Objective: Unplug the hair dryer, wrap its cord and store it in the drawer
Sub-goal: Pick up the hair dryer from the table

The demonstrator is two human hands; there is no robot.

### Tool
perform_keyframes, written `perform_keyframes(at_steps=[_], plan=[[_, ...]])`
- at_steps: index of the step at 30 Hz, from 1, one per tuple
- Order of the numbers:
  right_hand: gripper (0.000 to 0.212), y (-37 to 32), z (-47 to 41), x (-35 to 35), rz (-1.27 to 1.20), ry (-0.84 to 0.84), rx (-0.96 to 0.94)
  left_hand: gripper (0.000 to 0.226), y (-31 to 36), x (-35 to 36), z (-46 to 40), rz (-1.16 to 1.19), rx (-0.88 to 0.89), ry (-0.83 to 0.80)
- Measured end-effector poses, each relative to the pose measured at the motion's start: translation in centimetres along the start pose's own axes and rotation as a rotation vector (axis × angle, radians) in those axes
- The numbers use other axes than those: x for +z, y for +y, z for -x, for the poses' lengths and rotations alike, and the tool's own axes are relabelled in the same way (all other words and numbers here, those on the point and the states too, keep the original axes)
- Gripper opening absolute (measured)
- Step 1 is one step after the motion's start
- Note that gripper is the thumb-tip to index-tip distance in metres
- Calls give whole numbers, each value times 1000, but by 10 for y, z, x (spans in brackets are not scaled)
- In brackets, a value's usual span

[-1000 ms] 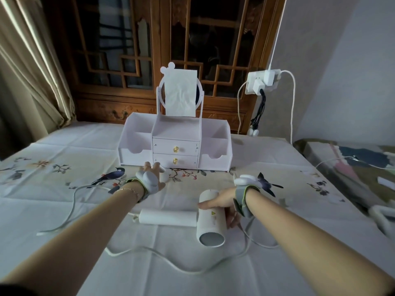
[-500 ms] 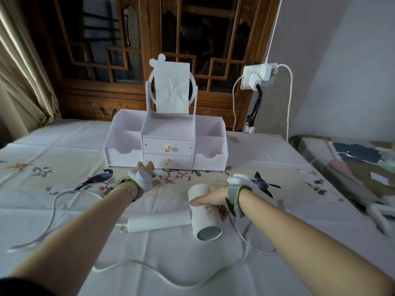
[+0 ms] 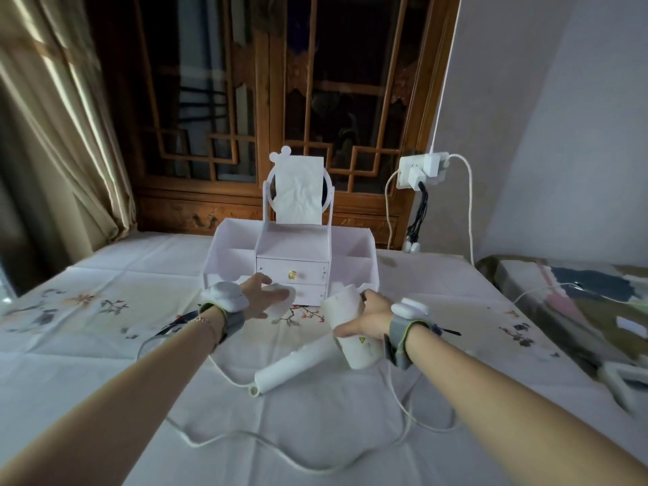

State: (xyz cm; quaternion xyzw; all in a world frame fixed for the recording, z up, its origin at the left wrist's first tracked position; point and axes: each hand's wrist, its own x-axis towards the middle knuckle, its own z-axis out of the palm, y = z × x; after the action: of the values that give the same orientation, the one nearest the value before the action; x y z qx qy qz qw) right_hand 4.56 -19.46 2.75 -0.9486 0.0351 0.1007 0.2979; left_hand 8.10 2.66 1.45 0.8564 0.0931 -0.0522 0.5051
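Lifted off the bed [image 3: 105,398] now, the hair dryer [image 3: 347,327] tilts in my right hand [image 3: 364,319], fingers wrapped around its barrel; my left hand [image 3: 261,298], fingers spread, touches the lower drawer [image 3: 308,292].

White hair dryer [image 3: 352,331], white cord [image 3: 280,447], pale white organizer [image 3: 354,256] with a gold drawer knob [image 3: 292,275]. The cloth on the surface [image 3: 105,373] is white, printed with birds and red-blossomed branches. Grey wrist straps [image 3: 403,340], beige curtain [image 3: 59,135], carved brown wood lattice [image 3: 280,110] behind.

One head-worn camera looks forward and down along both forearms, close over the bed [image 3: 105,363], facing the organizer [image 3: 291,261] and the wooden doors [image 3: 280,100] behind.
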Motion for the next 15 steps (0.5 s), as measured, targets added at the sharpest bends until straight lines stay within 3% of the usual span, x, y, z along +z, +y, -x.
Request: perform_keyframes(at_steps=[6, 11, 15], plan=[[88, -19, 23, -25, 90, 142, -170, 30, 34, -10, 38, 285, 2, -82], [80, -32, 40, -49, 216, 186, -288, 46, 53, -19, 61, 439, -8, -123], [80, -45, 50, -63, 375, 190, -352, 42, 64, -25, 74, 568, 6, -224]])
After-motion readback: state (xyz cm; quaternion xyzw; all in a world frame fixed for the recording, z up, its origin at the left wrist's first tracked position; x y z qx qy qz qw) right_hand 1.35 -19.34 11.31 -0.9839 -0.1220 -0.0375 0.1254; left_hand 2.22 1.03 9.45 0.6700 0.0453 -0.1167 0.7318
